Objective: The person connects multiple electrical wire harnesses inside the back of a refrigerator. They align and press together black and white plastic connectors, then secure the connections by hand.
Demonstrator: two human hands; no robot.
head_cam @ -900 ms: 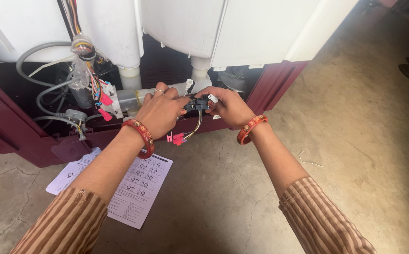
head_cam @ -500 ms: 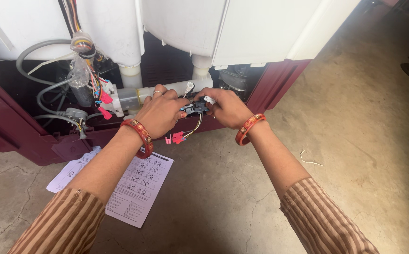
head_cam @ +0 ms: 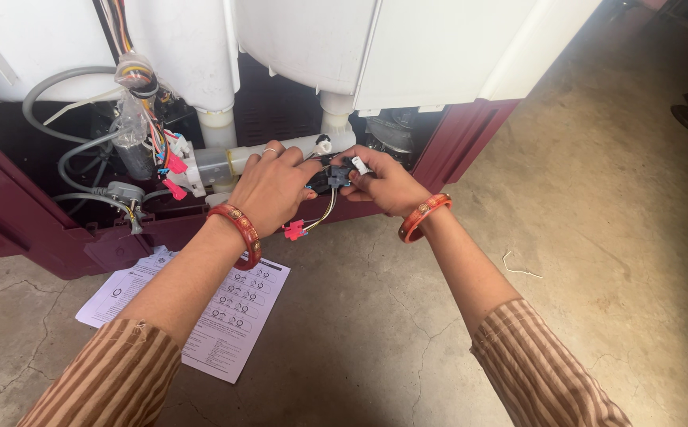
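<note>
Compared with half a second ago, both hands sit a little lower against the machine's open base and the small black plastic connector block between them has barely shifted; the pinch on it is unchanged. The left hand closes over the block's left end with curled fingers, and the right hand clamps its right end, thumb and fingertips pressed around a small white tab there. The two hands are close together, nearly touching across the block. Its long axis runs roughly left to right, level with the floor, just in front of the white plastic drain pipe. Thin wires droop from its underside to a pink crimp terminal hanging above the cracked concrete floor. A printed paper sheet lies flat under the left forearm.
</note>
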